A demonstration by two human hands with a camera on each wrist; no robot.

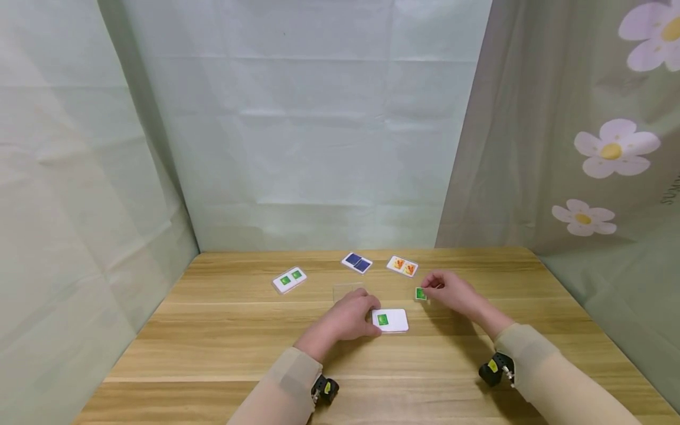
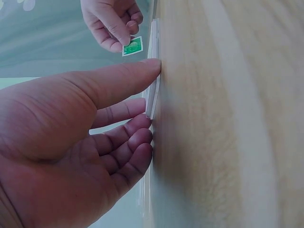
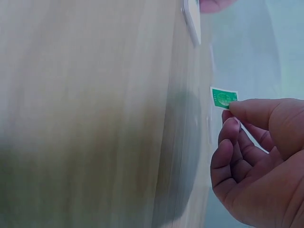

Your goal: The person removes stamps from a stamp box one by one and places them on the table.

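Note:
In the head view a white card stack lies flat on the table with one green stamp on its left half. My left hand holds the left end of this stack, thumb at the near corner and fingers at the far one. The left wrist view shows the thumb against the stack's edge. To the right, my right hand pinches a second green stamp with a white border between thumb and fingertip. That stamp is held up off the table, apart from the stack.
Farther back on the wooden table lie a white card with two green stamps, a card with two dark blue pieces and one with two orange pieces. A clear flat sheet lies behind my left hand. Cloth curtains surround the table.

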